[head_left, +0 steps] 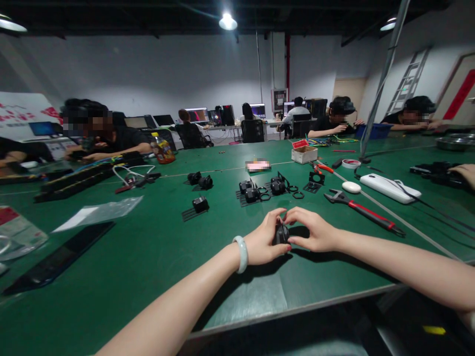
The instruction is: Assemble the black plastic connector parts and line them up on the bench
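Between my two hands, low over the green table (156,277), is a small black plastic part (282,233), partly covered by fingers. My left hand (264,240), with a pale bangle at the wrist, grips it from the left. From the right, the fingertips and thumb of my right hand (313,230) close on the same part. Beyond my hands lie similar black parts with slotted bases (249,194), black rings (298,195) and a flat black bracket with a round hole (314,182). Another black part (200,203) sits farther left.
An adjustable wrench (365,211) with red-black handle lies right of my hands, near a white power bank (389,188) and white oval object (351,187). At left are a plastic bag (98,212) and dark phone (59,257). A metal pole (384,79) rises at right. Co-workers sit around.
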### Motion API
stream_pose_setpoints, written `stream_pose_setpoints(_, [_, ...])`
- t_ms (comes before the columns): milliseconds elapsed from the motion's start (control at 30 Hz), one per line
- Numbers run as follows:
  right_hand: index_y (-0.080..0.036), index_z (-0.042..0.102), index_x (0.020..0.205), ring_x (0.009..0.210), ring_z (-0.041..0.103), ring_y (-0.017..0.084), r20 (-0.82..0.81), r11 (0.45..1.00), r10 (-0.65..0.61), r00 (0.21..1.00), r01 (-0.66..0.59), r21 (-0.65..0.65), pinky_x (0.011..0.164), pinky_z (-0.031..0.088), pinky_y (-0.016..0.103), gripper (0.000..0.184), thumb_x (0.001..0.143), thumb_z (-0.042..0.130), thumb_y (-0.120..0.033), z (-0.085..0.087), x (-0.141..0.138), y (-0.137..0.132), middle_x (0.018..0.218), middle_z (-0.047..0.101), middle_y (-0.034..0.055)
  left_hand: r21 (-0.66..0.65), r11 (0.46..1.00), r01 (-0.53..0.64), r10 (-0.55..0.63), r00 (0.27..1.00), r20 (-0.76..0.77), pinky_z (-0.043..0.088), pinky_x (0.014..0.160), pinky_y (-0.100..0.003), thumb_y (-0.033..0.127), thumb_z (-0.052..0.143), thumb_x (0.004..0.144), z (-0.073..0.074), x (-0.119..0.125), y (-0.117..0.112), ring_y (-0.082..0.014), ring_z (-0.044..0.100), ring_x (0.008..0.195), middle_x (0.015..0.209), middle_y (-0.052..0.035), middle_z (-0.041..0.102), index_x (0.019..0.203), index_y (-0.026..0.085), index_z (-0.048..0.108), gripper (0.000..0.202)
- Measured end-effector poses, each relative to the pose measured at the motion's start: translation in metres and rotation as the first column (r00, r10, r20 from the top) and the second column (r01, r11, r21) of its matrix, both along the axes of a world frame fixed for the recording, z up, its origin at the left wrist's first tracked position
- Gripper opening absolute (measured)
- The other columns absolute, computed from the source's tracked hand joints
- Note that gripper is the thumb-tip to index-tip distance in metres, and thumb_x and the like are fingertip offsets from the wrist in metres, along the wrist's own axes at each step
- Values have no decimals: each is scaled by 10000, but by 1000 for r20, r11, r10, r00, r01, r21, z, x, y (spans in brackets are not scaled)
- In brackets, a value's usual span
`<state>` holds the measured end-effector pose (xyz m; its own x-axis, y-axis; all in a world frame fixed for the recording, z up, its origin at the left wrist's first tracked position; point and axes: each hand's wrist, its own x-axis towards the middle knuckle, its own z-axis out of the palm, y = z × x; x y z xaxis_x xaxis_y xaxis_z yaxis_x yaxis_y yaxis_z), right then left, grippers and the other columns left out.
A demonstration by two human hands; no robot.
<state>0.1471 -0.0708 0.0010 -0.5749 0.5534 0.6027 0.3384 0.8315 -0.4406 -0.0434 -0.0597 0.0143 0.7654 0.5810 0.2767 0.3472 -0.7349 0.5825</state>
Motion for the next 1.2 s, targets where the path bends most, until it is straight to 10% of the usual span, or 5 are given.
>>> stream_pose_setpoints(1200, [-173, 457, 933, 828, 509, 179, 34, 999, -32, 999, 33, -27, 738, 423, 311, 317, 655, 607, -197, -4, -2, 0, 897, 541, 63, 14, 1000, 4, -3, 999, -49, 362, 859, -397, 248, 569, 674, 1, -1, 0, -215, 417, 989, 1058, -101, 384, 1231, 151, 143, 708])
